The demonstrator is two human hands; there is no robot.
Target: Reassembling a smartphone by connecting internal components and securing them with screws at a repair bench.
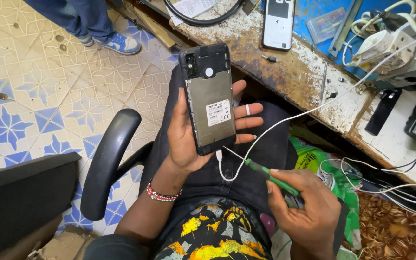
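Fingers (246, 123) of left hand (193, 130) cradling opened phone (208, 96), right hand (304, 212) gripping green screwdriver (270, 177)

A worn, rust-stained workbench (290, 72) runs across the top right. Near its front edge lie a white phone (278, 21) and a small screw (268, 58); toward its right end sit a white adapter (379, 48), a black handset (382, 110) and tangled white cables (386, 168).

Blue-patterned tile floor (49, 96), black chair armrest (107, 159), rusty workbench (290, 67).
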